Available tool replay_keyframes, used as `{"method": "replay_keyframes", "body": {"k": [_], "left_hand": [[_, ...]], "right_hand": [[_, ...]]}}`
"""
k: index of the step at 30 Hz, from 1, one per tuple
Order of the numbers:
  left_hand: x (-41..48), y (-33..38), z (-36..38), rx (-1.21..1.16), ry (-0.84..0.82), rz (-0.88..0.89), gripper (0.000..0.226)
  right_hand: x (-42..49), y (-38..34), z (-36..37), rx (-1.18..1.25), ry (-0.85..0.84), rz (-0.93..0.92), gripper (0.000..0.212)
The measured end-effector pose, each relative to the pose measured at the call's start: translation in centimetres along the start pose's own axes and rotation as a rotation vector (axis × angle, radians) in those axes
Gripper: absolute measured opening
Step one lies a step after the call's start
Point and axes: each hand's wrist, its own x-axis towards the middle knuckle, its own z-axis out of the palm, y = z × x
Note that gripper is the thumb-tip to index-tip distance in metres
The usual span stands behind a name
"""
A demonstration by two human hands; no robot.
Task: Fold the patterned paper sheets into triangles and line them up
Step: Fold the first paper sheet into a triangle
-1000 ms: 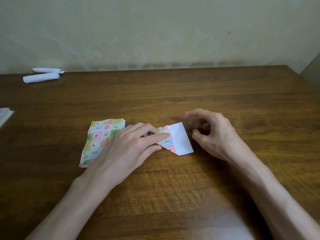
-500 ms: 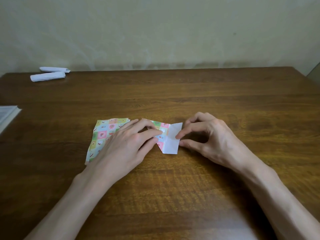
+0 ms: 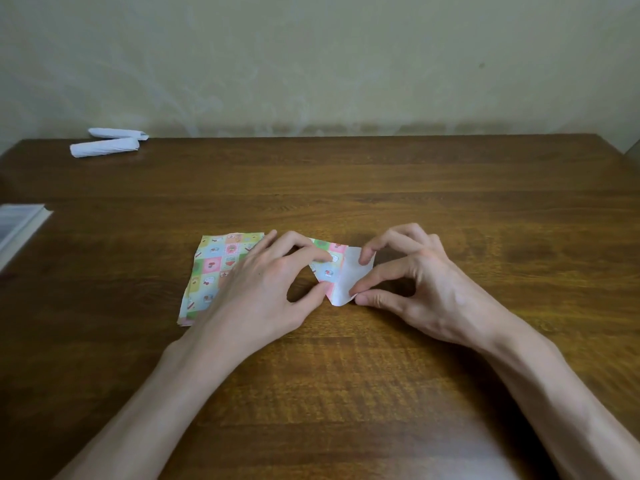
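A small patterned paper sheet [image 3: 335, 271], partly folded so its white underside shows, lies at the middle of the wooden table [image 3: 346, 188]. My left hand [image 3: 263, 289] presses it down with index finger and thumb on its patterned left part. My right hand [image 3: 412, 285] pinches the white flap, index finger on its top edge and thumb at its lower corner. To the left, a stack of flat patterned sheets [image 3: 216, 271] lies partly under my left hand.
Two white rolled paper pieces [image 3: 104, 142] lie at the table's far left corner. A grey-white book or pad [image 3: 19, 225] sticks in from the left edge. A pale wall stands behind the table.
My right hand has come in from the right and taken hold of the white flap, turning it over towards the left. My left hand has stayed pressing on the sheet.
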Motion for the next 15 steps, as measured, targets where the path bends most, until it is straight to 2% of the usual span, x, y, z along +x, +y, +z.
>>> {"method": "replay_keyframes", "body": {"k": [3,10,13,15], "left_hand": [[0.0,-0.1,0.1,-0.024,0.003,-0.015,0.04],[-0.1,0.0,-0.3,-0.098,0.029,0.03,0.032],[-0.2,0.3,-0.7,-0.112,0.074,0.088,0.021],[-0.4,0.3,-1.0,-0.117,0.041,0.116,0.018]], "right_hand": [[0.1,0.3,0.6,0.038,-0.034,0.015,0.022],[1.0,0.1,1.4,0.144,0.034,0.086,0.008],[1.1,0.1,1.7,0.15,0.056,0.109,0.011],[1.2,0.1,2.1,0.134,0.075,0.113,0.012]]}}
